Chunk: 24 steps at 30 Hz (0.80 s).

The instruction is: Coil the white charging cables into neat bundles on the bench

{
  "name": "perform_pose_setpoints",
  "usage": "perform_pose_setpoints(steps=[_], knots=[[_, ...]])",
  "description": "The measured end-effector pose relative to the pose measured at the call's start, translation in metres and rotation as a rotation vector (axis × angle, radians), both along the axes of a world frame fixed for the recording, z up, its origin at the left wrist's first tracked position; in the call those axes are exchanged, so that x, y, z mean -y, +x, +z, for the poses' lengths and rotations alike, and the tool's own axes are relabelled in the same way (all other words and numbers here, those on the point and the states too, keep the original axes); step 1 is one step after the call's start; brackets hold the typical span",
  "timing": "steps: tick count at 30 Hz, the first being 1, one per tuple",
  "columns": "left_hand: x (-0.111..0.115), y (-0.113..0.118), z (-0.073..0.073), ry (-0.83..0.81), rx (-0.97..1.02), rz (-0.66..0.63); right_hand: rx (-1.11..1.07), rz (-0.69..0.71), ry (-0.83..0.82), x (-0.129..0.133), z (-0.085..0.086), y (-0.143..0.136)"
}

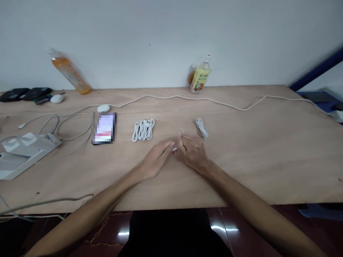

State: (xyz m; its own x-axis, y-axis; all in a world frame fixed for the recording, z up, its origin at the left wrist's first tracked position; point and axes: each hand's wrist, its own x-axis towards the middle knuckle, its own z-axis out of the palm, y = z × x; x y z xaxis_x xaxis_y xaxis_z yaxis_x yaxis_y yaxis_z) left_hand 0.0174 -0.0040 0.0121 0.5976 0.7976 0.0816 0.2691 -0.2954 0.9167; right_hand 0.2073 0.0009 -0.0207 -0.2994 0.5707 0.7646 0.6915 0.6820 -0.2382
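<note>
Near the middle of the wooden table, my left hand (158,157) and my right hand (193,149) meet around a small white cable bundle (174,148), mostly hidden by the fingers. Both hands are closed on it. Two thin white ends (180,131) stick up beyond my right fingers. Several coiled white cables (143,130) lie side by side to the left of my hands. Another coiled white cable (202,128) lies just beyond my right hand, a little to the right.
A phone (105,128), a white case (103,108) and a power strip (29,151) are on the left. An orange bottle (70,73) and a yellow bottle (200,76) lean on the wall. A long white cord (209,100) crosses the table's back.
</note>
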Motion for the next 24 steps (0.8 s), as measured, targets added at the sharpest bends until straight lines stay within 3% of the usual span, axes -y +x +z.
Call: perform_pose_setpoints(steps=[7, 10, 20, 24], knots=[[-0.001, -0.002, -0.013, 0.447, -0.167, -0.016, -0.047, 0.023, -0.155, 0.000, -0.002, 0.002], [-0.002, -0.004, -0.015, 0.559, -0.259, -0.035, -0.057, 0.030, -0.171, 0.000, -0.002, 0.002], [-0.006, -0.002, -0.019, 0.704, -0.417, -0.031, -0.100, 0.030, -0.300, 0.001, 0.001, 0.000], [-0.004, -0.002, -0.015, 0.596, -0.323, 0.001, -0.095, 0.035, -0.274, 0.001, 0.002, -0.001]])
